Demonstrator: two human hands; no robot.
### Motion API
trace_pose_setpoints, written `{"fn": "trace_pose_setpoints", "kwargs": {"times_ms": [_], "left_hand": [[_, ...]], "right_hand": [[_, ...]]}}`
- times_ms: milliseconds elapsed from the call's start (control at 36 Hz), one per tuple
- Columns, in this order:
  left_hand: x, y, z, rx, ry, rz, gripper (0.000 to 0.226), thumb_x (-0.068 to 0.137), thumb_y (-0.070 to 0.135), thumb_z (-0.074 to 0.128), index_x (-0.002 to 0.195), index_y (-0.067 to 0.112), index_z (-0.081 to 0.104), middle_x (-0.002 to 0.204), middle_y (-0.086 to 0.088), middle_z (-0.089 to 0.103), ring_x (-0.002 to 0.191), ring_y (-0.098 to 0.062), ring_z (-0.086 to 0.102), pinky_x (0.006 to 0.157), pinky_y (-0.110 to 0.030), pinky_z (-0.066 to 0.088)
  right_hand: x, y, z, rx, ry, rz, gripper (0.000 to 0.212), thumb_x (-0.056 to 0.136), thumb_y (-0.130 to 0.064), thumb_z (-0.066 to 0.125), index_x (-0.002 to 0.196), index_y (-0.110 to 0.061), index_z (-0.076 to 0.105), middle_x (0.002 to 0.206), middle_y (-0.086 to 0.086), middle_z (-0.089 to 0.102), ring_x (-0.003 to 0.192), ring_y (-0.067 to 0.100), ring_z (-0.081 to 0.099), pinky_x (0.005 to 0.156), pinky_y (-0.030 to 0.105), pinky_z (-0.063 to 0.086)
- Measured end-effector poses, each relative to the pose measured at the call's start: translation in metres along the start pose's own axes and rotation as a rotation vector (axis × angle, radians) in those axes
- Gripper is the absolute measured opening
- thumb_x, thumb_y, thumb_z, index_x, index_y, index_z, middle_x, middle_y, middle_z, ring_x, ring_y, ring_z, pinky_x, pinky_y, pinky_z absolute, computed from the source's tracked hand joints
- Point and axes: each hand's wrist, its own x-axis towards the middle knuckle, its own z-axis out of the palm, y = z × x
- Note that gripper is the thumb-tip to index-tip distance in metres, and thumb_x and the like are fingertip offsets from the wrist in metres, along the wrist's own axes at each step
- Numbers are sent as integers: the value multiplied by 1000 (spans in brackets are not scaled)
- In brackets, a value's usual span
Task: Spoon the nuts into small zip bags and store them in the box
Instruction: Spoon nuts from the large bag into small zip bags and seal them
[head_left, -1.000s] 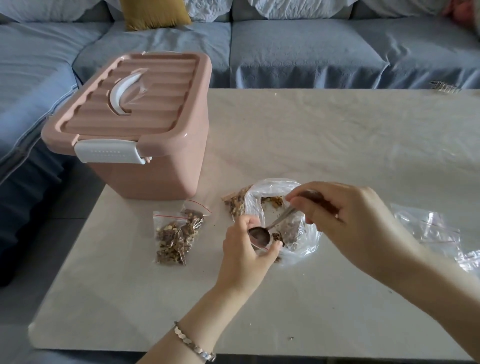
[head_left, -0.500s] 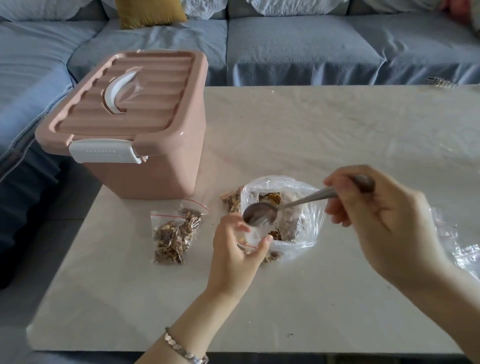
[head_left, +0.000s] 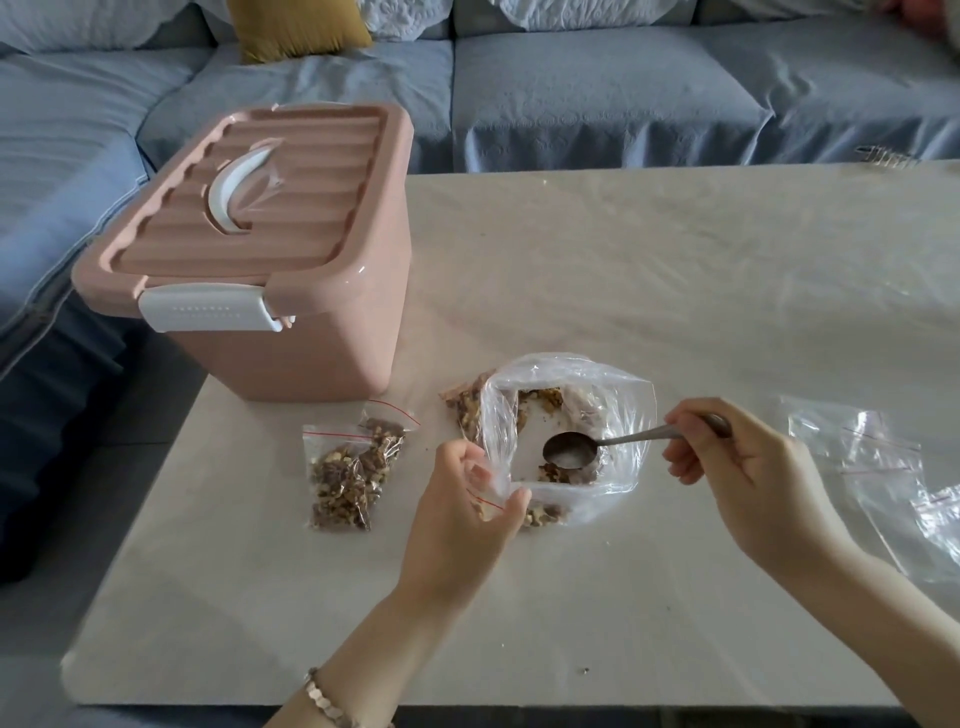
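Note:
My left hand (head_left: 462, 514) pinches a small zip bag (head_left: 491, 486) with a red strip at its mouth and a few nuts in it. My right hand (head_left: 743, 478) grips the handle of a metal spoon (head_left: 571, 449); its empty bowl hovers inside the big clear bag of nuts (head_left: 618, 415) that lies open on the table. Two filled zip bags (head_left: 348, 475) lie to the left. The pink box (head_left: 270, 270) stands at the table's left with its lid latched.
Several empty zip bags (head_left: 883, 467) lie at the right edge of the pale table (head_left: 623, 270). A blue sofa (head_left: 571, 93) runs behind and to the left. A small metal clip (head_left: 883, 155) lies at the table's far right corner.
The spoon left the small bag's mouth and swung right into the big bag, empty. My right hand moved right. My left hand kept hold of the small bag.

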Motion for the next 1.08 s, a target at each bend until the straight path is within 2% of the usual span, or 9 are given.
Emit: {"fn": "trace_pose_setpoints", "kwargs": {"times_ms": [139, 333, 389, 444, 611, 750, 917, 1000, 1083], "left_hand": [[2, 2, 0, 213, -59, -23, 38, 81, 42, 61, 100, 29, 31, 87, 18, 49, 84, -18, 61, 72, -28, 43], [0, 12, 1, 206, -151, -79, 35, 83, 41, 57, 99, 31, 27, 85, 17, 48, 77, -16, 53, 65, -24, 33], [0, 14, 2, 178, -173, -101, 33, 83, 40, 57, 100, 30, 29, 84, 15, 52, 76, -12, 54, 61, -25, 34], [0, 15, 3, 119, -186, -111, 34, 83, 38, 59, 100, 28, 32, 82, 13, 54, 71, -4, 53, 56, -16, 35], [2, 19, 3, -69, -100, -137, 32, 82, 23, 66, 99, 21, 39, 84, 16, 51, 67, 15, 52, 59, -3, 38], [2, 19, 2, -135, -91, -109, 32, 82, 21, 66, 95, 27, 37, 79, 1, 59, 54, -2, 55, 48, -8, 40], [0, 14, 1, -79, -60, -36, 36, 79, 21, 68, 92, 32, 36, 87, 13, 56, 76, 3, 56, 62, -6, 40], [0, 12, 0, -85, -10, 9, 39, 79, 16, 69, 92, 34, 36, 93, 16, 54, 79, 4, 56, 64, -6, 41], [3, 9, -1, -88, 30, 37, 37, 74, 34, 66, 94, 39, 36, 99, 17, 54, 85, -3, 58, 73, -16, 45]], "right_hand": [[1, 0, 2, -15, -33, 33, 21, 92, -10, 50, 79, -23, 59, 74, -6, 64, 60, 12, 59, 58, 10, 44], [8, 8, 2, 150, -30, 258, 25, 94, -6, 46, 75, -13, 62, 59, 5, 64, 48, 18, 57, 52, 25, 48], [8, 14, 3, 210, -28, 355, 25, 95, -5, 45, 76, -9, 62, 53, 5, 63, 46, 18, 57, 47, 23, 48], [5, 18, 5, 279, -27, 436, 25, 95, -4, 43, 78, -5, 61, 51, 5, 62, 43, 16, 57, 44, 21, 47], [-6, 23, 12, 488, 27, 651, 23, 96, -7, 44, 78, -2, 59, 51, 8, 61, 40, 14, 56, 41, 19, 47], [-8, 26, 14, 624, 73, 784, 21, 95, -9, 47, 79, -3, 59, 53, 10, 62, 42, 15, 58, 41, 18, 48], [-5, 22, 8, 664, 140, 779, 21, 95, -10, 47, 79, -5, 59, 50, 7, 61, 41, 14, 58, 42, 17, 49], [-2, 18, 2, 655, 178, 722, 21, 95, -10, 46, 79, -5, 59, 48, 6, 61, 41, 13, 57, 42, 16, 48], [2, 12, -3, 632, 209, 646, 21, 94, -8, 46, 77, -5, 58, 47, 5, 61, 40, 13, 57, 42, 16, 48]]}}
